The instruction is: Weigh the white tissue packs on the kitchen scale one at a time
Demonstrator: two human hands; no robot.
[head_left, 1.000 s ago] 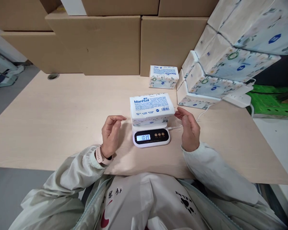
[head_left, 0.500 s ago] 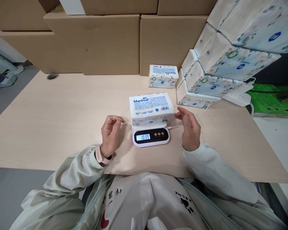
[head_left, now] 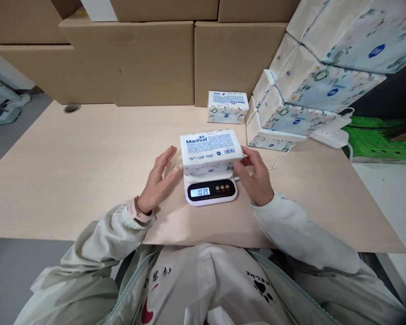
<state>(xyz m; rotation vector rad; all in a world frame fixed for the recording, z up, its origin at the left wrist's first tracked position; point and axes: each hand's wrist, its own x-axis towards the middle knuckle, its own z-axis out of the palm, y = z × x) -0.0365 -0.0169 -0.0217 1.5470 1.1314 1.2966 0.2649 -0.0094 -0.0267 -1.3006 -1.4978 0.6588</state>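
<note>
A white tissue pack [head_left: 211, 148] with blue "Manhua" print lies on a small white scale [head_left: 211, 202], whose lit display reads 103.9. Just left of the pack, my left hand [head_left: 157, 183] is open, fingers apart and holding nothing. My right hand [head_left: 255, 176] is at the pack's right end, its fingertips and thumb at the side of the pack; the fingers are apart, and some tips are hidden behind the pack's corner.
Another tissue pack [head_left: 228, 107] sits behind the scale. Stacked tissue packs [head_left: 299, 110] stand at the right, beside a white power strip [head_left: 329, 135] and a green crate [head_left: 382, 140]. Cardboard boxes [head_left: 131, 63] line the table's [head_left: 71, 171] back edge. A white cable [head_left: 280, 160] runs toward the scale.
Both hands have moved toward the pack and their fingers have spread. My right hand has gone left to the pack's end. The display reading is the same.
</note>
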